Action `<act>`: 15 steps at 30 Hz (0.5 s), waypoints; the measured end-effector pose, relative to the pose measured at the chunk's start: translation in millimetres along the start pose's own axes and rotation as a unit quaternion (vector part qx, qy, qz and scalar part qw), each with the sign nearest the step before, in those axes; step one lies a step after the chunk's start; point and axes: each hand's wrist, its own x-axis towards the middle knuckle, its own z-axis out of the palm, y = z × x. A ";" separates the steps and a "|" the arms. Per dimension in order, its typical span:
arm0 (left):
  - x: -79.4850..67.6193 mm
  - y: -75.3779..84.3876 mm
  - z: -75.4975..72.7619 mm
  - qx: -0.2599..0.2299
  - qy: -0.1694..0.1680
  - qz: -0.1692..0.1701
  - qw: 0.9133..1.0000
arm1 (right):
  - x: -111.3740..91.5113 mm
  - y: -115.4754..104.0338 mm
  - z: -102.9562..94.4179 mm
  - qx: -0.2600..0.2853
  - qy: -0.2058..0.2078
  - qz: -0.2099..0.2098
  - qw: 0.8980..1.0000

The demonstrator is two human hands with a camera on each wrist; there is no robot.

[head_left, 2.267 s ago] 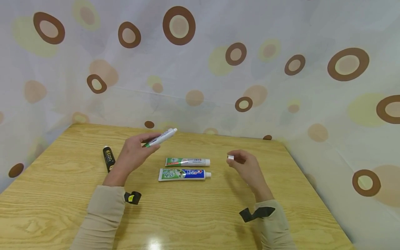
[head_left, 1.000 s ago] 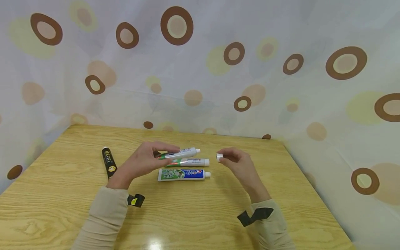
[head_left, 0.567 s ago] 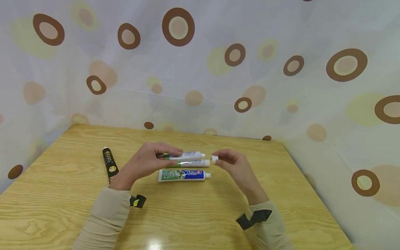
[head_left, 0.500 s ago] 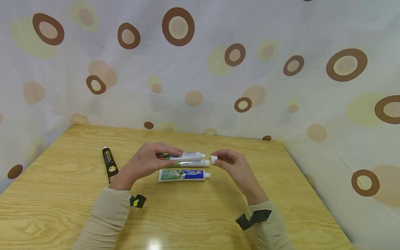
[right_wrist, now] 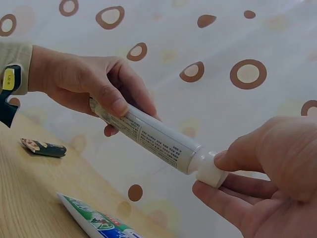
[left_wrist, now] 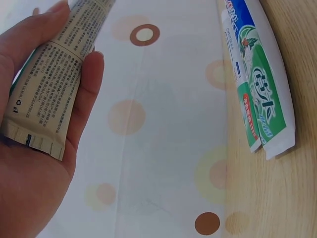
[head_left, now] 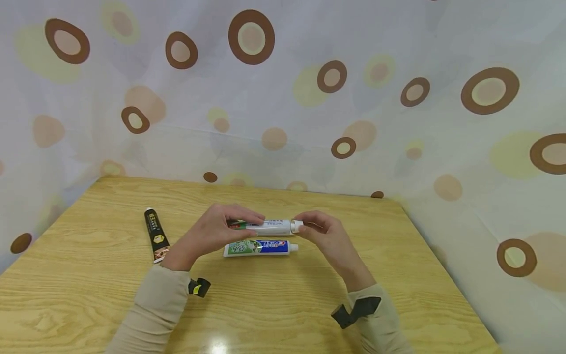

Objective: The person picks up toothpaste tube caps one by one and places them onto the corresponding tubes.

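My left hand (head_left: 210,231) grips a white and green toothpaste tube (head_left: 278,226) above the table, thumb on one side and fingers on the other. Its printed back (left_wrist: 49,79) faces the left wrist camera. Between thumb and fingers, my right hand (head_left: 329,241) pinches a small white cap (right_wrist: 211,171) at the tube's nozzle end. In the right wrist view the cap sits over the nozzle tip, with part of the white neck (right_wrist: 199,159) showing. Whether the threads are engaged cannot be seen.
A green and blue toothpaste tube (head_left: 261,248) lies just below the hands. Beside it lies a slimmer white and green tube (left_wrist: 241,74), mostly hidden in the head view. A black tube (head_left: 155,233) lies at left. Patterned cloth (head_left: 283,98) stands behind the wooden table (head_left: 274,305).
The left hand has lowered the tube and brought it rightward and nearer. The right hand has moved left with the cap, which was apart from the nozzle and now meets it.
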 end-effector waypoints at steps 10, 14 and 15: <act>1.4 1.9 2.3 -0.006 -0.001 -0.009 1.000 | -0.3 -3.9 1.0 -0.004 0.001 0.006 1.000; 1.1 0.9 2.0 -0.021 -0.003 -0.008 1.000 | -0.4 -3.3 0.2 -0.005 -0.007 0.002 1.000; 1.1 1.0 1.9 -0.023 -0.003 -0.008 1.000 | -0.5 -3.3 0.2 -0.003 -0.009 0.002 1.000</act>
